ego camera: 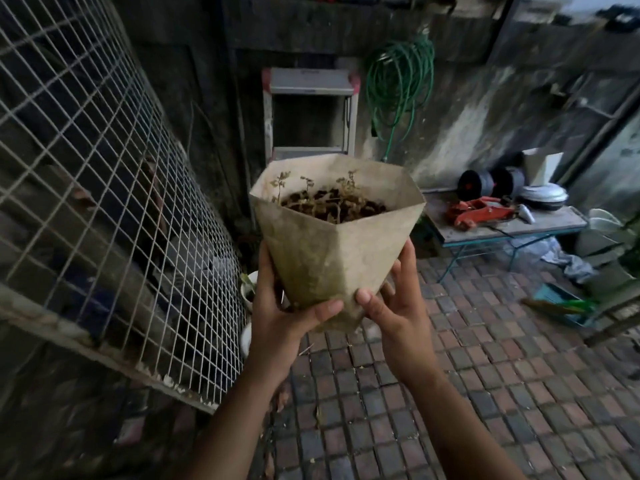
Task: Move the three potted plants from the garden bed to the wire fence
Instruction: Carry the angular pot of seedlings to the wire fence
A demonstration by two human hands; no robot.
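A dirty beige angular pot (332,244) with dark soil and a few thin seedlings is held up in mid-air at the centre of the head view. My left hand (282,310) grips its lower left side with the thumb across the front. My right hand (391,303) cups its lower right side. The wire fence (104,188) runs along the left, leaning, an arm's length from the pot. At the fence's foot, partly hidden behind my left hand, stand two white pots (250,289).
A brick-paved floor (467,393) spreads ahead and right. A stepladder (310,112) leans on the back wall beside a coiled green hose (398,84). A low table (505,226) at right carries a red jack, black rolls and a lidded pan. Clutter lies under and beside it.
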